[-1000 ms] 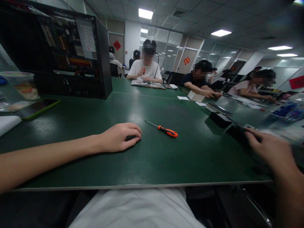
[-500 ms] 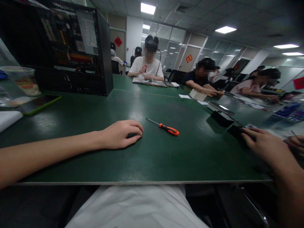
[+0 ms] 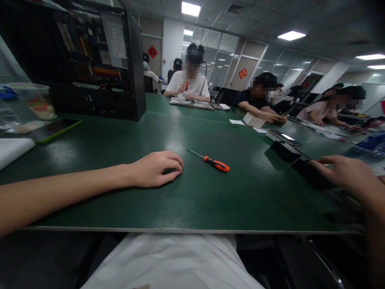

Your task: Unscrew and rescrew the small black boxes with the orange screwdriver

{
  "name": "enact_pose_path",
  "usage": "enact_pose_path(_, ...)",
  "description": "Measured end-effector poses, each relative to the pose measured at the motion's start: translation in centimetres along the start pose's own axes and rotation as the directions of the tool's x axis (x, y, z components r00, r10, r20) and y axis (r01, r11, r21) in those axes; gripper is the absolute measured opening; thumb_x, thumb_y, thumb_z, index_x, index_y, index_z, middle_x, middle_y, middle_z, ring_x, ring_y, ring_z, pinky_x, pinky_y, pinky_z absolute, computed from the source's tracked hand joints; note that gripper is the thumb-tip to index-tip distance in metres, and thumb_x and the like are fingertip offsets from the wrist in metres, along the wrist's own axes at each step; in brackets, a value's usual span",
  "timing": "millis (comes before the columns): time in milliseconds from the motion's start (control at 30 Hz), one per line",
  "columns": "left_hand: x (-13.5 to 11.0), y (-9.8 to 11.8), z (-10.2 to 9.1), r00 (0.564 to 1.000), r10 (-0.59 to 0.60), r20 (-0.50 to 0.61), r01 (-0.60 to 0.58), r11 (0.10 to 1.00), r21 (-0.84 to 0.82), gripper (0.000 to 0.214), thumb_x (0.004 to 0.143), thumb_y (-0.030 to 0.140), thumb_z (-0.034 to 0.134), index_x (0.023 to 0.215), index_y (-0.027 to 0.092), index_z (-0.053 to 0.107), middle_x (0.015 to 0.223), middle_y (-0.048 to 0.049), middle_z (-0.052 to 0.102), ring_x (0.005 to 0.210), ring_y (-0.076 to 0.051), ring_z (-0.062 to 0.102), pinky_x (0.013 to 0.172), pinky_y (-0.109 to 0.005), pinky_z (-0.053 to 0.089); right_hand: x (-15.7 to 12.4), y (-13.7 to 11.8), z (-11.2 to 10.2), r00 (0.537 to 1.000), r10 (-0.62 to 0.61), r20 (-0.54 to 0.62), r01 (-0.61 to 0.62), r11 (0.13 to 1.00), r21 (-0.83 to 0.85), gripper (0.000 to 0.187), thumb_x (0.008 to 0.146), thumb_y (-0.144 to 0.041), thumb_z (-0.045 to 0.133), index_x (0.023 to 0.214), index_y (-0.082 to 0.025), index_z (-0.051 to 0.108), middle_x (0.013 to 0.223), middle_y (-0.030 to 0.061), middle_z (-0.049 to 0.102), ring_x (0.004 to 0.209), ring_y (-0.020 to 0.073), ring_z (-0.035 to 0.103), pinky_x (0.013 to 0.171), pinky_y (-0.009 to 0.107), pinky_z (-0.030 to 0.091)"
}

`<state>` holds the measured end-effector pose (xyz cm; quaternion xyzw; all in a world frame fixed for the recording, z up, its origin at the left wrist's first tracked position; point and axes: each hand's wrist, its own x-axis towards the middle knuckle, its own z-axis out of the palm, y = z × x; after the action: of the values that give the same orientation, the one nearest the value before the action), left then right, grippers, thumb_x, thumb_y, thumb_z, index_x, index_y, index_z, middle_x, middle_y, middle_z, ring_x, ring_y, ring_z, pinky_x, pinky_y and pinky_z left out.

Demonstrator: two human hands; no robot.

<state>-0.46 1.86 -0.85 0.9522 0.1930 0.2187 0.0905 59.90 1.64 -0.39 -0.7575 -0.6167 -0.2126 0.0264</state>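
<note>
On the green table, my left hand rests with curled fingers around a small black object, most of it hidden under the palm. To its right lies a screwdriver with an orange and black handle, its shaft pointing back and left, touched by neither hand. At the right, my right hand has thumb and fingers brought together at the edge of a dark, box-like object; blur and shadow hide its exact shape. Just beyond that sits a black box.
An open computer case stands at the back left, near a phone with a green edge and a plastic cup. A phone and a small pale box lie at the right. Several people work across the table.
The view has shifted slightly, so most things appear a little further right. My right hand has moved slightly at the dark object. My left hand stays on the small black object.
</note>
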Motion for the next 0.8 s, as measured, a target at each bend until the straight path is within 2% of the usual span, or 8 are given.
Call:
enact_pose_path(67,0.0,0.0,0.0,1.0,-0.005,0.001,0.005,1.0,0.006,0.018,0.097,0.02,0.057,0.099,0.018,0.074,0.112,-0.0082,0.072,0.103,-0.019,0.068,0.092,-0.027,0.051,1.0,0.2,-0.3,1.0,-0.011,0.019,0.01,0.998,0.07,0.037,0.078,-0.05,0.051,0.079,-0.018,0.069,0.08,0.016,0.071,0.073,0.029,0.067,0.067,0.039,0.051)
enact_pose_path(233,0.1,-0.1,0.0,1.0,-0.002,0.008,0.001,1.0,0.015,0.019,0.098,0.021,0.056,0.1,0.017,0.074,0.111,-0.0084,0.072,0.103,-0.02,0.067,0.092,-0.028,0.051,2.0,-0.9,-0.1,0.998,-0.062,-0.008,0.063,0.974,0.217,0.052,0.072,-0.06,0.046,0.093,-0.018,0.068,0.104,0.0138,0.072,0.091,0.0275,0.069,0.082,0.037,0.051)
enact_pose_path(333,0.1,-0.1,0.0,1.0,0.005,0.005,-0.005,1.0,0.013,0.019,0.098,0.02,0.056,0.1,0.017,0.074,0.111,-0.0086,0.072,0.103,-0.02,0.067,0.091,-0.028,0.051,1.9,-1.4,0.3,0.997,-0.082,-0.013,0.083,0.96,0.268,0.057,0.07,-0.065,0.043,0.091,-0.02,0.072,0.108,0.0105,0.073,0.09,0.0263,0.069,0.083,0.037,0.051)
enact_pose_path(500,0.0,-0.1,0.0,1.0,0.015,-0.004,-0.015,1.0,-0.001,0.018,0.097,0.019,0.057,0.1,0.017,0.074,0.111,-0.0089,0.073,0.102,-0.02,0.067,0.092,-0.029,0.052,1.4,-1.1,0.5,0.997,-0.04,-0.059,0.056,0.955,0.293,0.061,0.067,-0.068,0.041,0.085,-0.021,0.075,0.105,0.0107,0.074,0.093,0.0295,0.07,0.082,0.038,0.052)
enact_pose_path(600,0.0,-0.1,0.1,1.0,0.023,-0.011,-0.023,1.0,-0.011,0.017,0.096,0.017,0.058,0.1,0.018,0.075,0.11,-0.0087,0.073,0.102,-0.02,0.068,0.092,-0.028,0.052,1.2,-0.9,0.4,0.997,-0.031,-0.068,0.05,0.956,0.291,0.06,0.068,-0.069,0.042,0.082,-0.021,0.076,0.103,0.0098,0.075,0.092,0.0299,0.07,0.078,0.038,0.052)
enact_pose_path(800,0.0,-0.1,0.0,1.0,0.01,0.007,-0.01,1.0,-0.008,0.018,0.096,0.017,0.058,0.101,0.018,0.074,0.11,-0.0082,0.073,0.103,-0.02,0.067,0.092,-0.028,0.051,1.0,-1.1,0.2,0.998,-0.05,-0.043,0.06,0.959,0.276,0.045,0.078,-0.055,0.046,0.081,-0.021,0.076,0.106,0.0086,0.075,0.093,0.0275,0.07,0.078,0.035,0.051)
